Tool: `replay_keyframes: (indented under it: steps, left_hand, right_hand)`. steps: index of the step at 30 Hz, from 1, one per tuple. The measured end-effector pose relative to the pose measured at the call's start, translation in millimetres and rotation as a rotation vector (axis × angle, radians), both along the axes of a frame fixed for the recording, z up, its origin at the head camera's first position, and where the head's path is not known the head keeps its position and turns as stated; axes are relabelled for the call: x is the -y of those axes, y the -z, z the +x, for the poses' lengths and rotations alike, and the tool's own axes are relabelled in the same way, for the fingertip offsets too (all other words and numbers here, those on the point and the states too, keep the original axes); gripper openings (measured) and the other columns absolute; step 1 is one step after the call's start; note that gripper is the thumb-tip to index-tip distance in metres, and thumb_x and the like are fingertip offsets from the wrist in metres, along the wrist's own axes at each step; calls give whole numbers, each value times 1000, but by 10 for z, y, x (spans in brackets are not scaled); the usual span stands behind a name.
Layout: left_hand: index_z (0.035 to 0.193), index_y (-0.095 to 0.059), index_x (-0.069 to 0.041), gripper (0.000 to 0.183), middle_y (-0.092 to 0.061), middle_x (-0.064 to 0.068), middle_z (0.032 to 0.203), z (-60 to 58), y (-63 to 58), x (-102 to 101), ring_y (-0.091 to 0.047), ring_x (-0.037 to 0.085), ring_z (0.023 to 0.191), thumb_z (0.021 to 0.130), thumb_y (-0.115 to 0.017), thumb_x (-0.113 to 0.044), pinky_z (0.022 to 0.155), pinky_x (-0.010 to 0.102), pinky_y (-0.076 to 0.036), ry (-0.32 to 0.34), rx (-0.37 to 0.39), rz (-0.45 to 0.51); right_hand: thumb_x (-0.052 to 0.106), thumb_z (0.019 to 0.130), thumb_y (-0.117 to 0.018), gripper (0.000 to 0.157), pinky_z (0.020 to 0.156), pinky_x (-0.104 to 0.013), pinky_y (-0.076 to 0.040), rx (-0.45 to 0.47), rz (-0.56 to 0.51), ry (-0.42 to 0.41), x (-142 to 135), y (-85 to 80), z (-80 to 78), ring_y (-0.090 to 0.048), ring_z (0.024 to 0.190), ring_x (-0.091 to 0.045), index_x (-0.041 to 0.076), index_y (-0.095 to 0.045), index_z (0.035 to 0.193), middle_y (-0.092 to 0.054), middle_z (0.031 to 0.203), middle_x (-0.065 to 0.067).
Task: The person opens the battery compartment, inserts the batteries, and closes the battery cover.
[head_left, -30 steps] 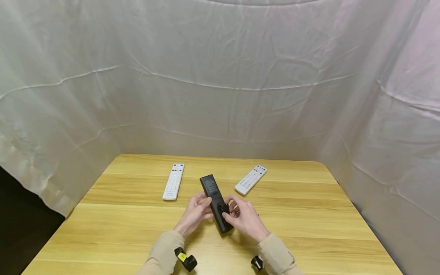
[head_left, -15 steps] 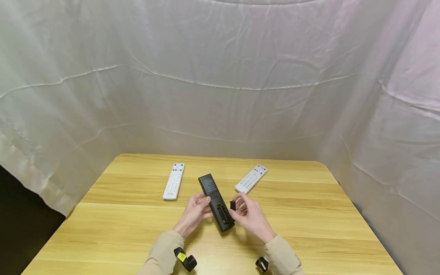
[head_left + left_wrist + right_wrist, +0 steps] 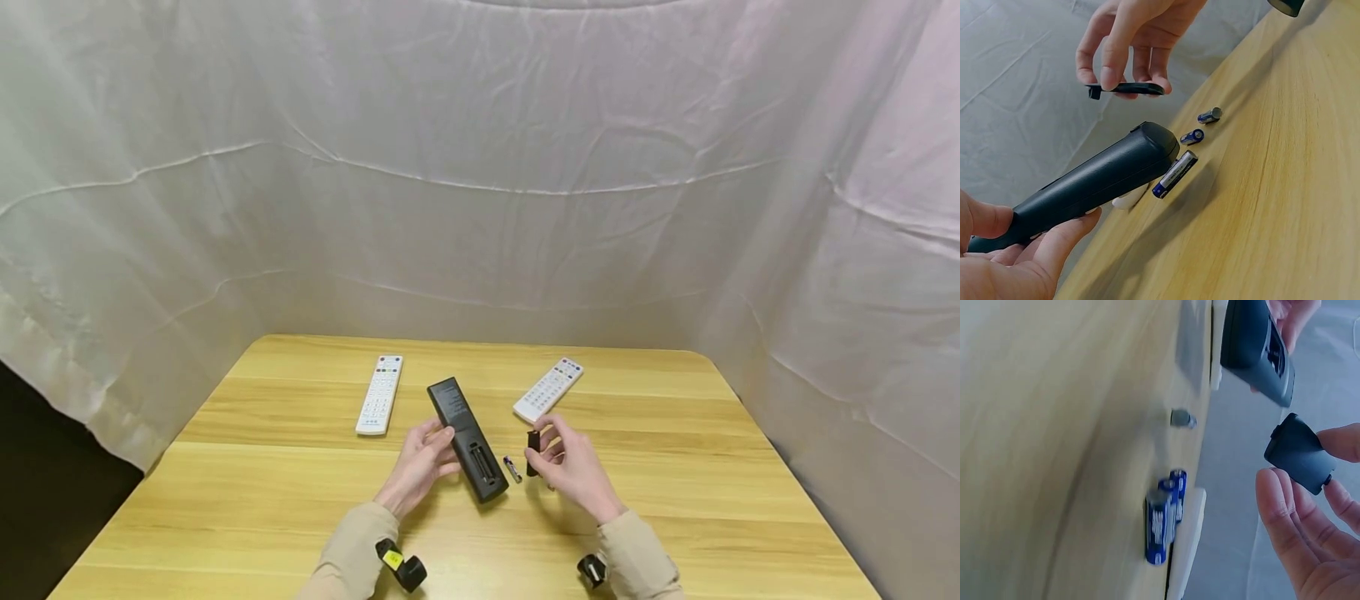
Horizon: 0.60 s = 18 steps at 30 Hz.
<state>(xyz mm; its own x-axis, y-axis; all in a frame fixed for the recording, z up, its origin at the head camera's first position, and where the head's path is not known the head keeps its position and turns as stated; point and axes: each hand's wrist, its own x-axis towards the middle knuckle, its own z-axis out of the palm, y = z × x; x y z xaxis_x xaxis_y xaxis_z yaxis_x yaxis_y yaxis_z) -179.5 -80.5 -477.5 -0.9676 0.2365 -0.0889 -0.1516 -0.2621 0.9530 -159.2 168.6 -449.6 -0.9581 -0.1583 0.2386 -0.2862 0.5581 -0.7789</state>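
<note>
My left hand [image 3: 417,468] grips a black remote control [image 3: 453,408] with its back facing up and its battery compartment [image 3: 483,463] uncovered. Thumb and fingers of my right hand [image 3: 572,467] pinch the black battery cover [image 3: 533,452], held apart from the remote over the table. Below, a battery [image 3: 512,469] lies on the wood between the remote and my right hand. The right wrist view has a lone battery [image 3: 1183,418] near the remote and a group of blue batteries [image 3: 1156,526] farther off. My right hand mostly hides that group in the head view.
A white remote [image 3: 379,396] lies at the left of the wooden table [image 3: 255,483], and a second white remote [image 3: 548,391] lies slanted beyond my right hand. Pale cloth [image 3: 480,250] hangs behind and along both sides.
My right hand has lifted the cover off the black remote and carried it to the right. The compartment and a battery on the table have come into sight. The left hand has shifted slightly left.
</note>
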Motion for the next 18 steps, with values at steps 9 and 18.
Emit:
replay_keyframes:
  steps: [9, 18]
  left_hand:
    - [152, -25, 8, 53, -46, 36, 145, -3, 6, 26, -67, 34, 117, 106, -45, -11, 96, 42, -62, -5, 4, 9]
    - [151, -28, 7, 52, -48, 35, 144, -15, 2, 52, -70, 27, 110, 106, -45, -12, 94, 39, -63, -17, 10, 30]
  right_hand:
    - [5, 85, -76, 28, 62, -16, -56, -19, 56, 44, -198, -46, -82, -62, 70, -11, 8, -60, 107, -65, 85, -7]
    - [5, 85, -74, 27, 58, -17, -54, -43, 165, 67, -406, -116, -245, -65, 68, -16, 6, -58, 107, -61, 81, -7]
